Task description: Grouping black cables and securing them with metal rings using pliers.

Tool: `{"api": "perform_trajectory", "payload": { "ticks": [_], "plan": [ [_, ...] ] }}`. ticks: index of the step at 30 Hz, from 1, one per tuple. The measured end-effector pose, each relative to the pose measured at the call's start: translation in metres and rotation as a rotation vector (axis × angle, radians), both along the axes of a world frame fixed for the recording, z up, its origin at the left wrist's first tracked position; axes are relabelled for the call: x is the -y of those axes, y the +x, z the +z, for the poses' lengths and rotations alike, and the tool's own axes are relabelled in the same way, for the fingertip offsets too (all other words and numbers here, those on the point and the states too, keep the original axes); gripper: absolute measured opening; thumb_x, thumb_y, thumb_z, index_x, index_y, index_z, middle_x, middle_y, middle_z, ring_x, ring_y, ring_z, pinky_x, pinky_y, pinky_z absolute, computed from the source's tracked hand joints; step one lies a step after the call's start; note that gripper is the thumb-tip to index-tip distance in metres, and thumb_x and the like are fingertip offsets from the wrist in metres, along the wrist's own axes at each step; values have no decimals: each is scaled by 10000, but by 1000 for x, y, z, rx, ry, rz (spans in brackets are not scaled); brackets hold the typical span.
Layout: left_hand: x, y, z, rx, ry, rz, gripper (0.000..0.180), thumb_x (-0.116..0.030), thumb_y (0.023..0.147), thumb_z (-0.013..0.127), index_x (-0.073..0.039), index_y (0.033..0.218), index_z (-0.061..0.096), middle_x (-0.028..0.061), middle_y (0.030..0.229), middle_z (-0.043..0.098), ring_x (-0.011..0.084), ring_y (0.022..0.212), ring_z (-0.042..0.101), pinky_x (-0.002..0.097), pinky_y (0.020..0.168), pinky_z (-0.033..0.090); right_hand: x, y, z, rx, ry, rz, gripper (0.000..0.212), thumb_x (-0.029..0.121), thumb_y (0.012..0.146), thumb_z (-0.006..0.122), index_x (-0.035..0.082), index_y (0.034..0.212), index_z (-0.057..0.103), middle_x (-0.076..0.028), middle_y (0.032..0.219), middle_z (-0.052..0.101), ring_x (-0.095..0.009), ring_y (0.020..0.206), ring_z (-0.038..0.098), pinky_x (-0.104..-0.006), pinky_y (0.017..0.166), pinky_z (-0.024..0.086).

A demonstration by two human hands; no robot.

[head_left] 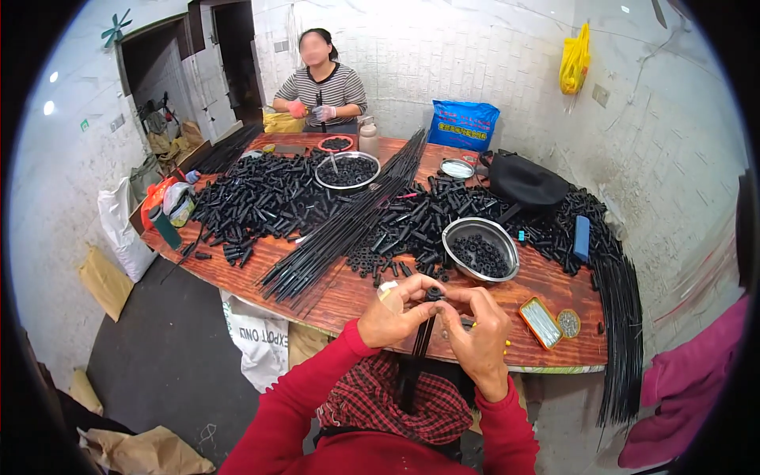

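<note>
Just past the table's front edge, in front of my body, both hands meet around a small round black hub (433, 294). My left hand (400, 311) is closed on its left side with thumb and fingers, and one finger wears a pale wrap. My right hand (479, 328) pinches it from the right. Below the hub hangs a bundle of thin black rods (423, 339), running down toward the red checked cloth (396, 404) on my lap. The fingertips cover part of the hub.
Beyond my hands stands a steel bowl (514, 252) of small black rings. Near my right are an orange-rimmed box (541, 323) of pins and a round dish (568, 323). Long black rods (332, 245) cross the wooden table (301, 313) between piles of black parts. A person (321, 83) sits opposite.
</note>
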State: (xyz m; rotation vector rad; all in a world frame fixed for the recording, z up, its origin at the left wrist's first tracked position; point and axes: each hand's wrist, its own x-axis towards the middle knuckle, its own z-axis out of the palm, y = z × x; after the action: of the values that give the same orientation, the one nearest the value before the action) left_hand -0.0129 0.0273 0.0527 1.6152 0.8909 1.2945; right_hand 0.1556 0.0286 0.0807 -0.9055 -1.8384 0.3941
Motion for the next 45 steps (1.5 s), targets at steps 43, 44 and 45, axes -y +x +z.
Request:
{"api": "perform_trajectory", "payload": {
  "ticks": [43, 44, 45],
  "plan": [
    [2, -32, -7, 54, -57, -29, 309, -32, 875, 608, 10, 1176, 549, 75, 912, 652, 120, 839, 638, 225, 694, 486, -212, 103, -162, -514, -1062, -141, 280, 179, 920, 481, -58, 1047, 561, -182, 922, 673, -223, 737, 680, -341, 637, 590],
    [1, -33, -10, 39, -2, -55, 317, 3, 890, 571, -15, 1204, 535, 83, 971, 654, 113, 878, 645, 195, 645, 486, -216, 103, -158, -503, -1061, -160, 272, 151, 902, 478, -72, 1034, 561, -184, 903, 673, -221, 709, 678, -334, 607, 591],
    [1, -34, -11, 43, -4, -55, 317, 3, 890, 571, -15, 1204, 535, 83, 971, 654, 113, 878, 645, 195, 645, 486, -215, 96, -147, -550, -1051, -171, 266, 119, 874, 475, -92, 1014, 557, -184, 860, 668, -216, 675, 673, -314, 570, 587]
  ]
}}
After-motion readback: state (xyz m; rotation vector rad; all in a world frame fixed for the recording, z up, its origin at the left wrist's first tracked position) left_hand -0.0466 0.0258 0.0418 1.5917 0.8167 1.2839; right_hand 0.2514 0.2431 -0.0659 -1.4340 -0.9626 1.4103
